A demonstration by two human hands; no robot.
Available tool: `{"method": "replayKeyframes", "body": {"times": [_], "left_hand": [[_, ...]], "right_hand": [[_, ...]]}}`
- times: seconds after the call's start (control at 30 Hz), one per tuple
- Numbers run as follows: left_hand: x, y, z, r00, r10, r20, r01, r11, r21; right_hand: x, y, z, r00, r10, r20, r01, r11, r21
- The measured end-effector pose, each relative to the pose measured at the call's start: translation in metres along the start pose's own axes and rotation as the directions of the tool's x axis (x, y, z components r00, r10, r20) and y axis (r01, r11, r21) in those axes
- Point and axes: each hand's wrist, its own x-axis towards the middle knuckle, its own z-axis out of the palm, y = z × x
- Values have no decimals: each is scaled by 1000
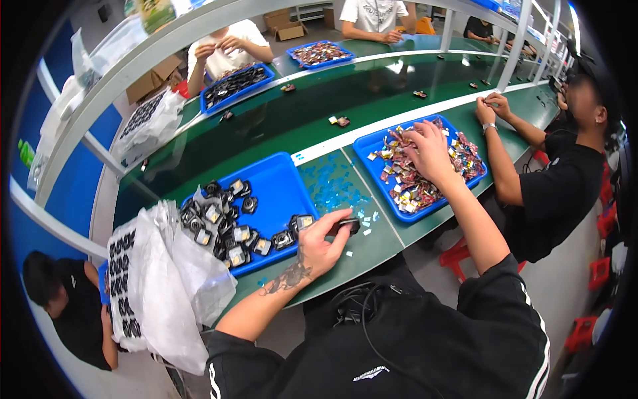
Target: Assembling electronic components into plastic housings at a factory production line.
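My left hand (320, 245) is closed on a small black plastic housing (349, 226), held over the green bench near its front edge. To its left stands a blue tray (282, 176) with a pile of black housings (229, 223), some showing pale square faces. My right hand (430, 151) reaches over a second blue tray (367, 147) heaped with small reddish parts (415, 183) bearing white and yellow pieces. Its fingers are bent down and apart at the pile; nothing shows in them. Small blue film scraps (331, 186) litter the bench between the trays.
A green conveyor belt (292, 123) with scattered small parts runs behind the trays. White plastic bags and a sheet of black parts (123, 279) lie at left. A co-worker (565, 159) sits close at right; others sit across the belt. A grey frame (100, 100) arches overhead.
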Motion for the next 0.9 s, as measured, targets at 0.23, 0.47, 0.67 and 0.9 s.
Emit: {"method": "replayKeyframes", "body": {"times": [0.23,0.47,0.67,0.9], "left_hand": [[-11,-15,26,883,-365,296,469,671,-574],[-10,-24,28,842,-361,401,531,680,-505],[-6,-27,28,835,-375,402,540,696,-473],[-13,-21,32,853,-394,342,520,704,-484]], "right_hand": [[4,-31,-3,866,-195,460,148,980,136],[5,-30,-1,896,-255,363,173,955,243],[4,-32,-38,885,-275,375,75,881,467],[-38,-45,-49,836,-261,484,7,885,465]]}}
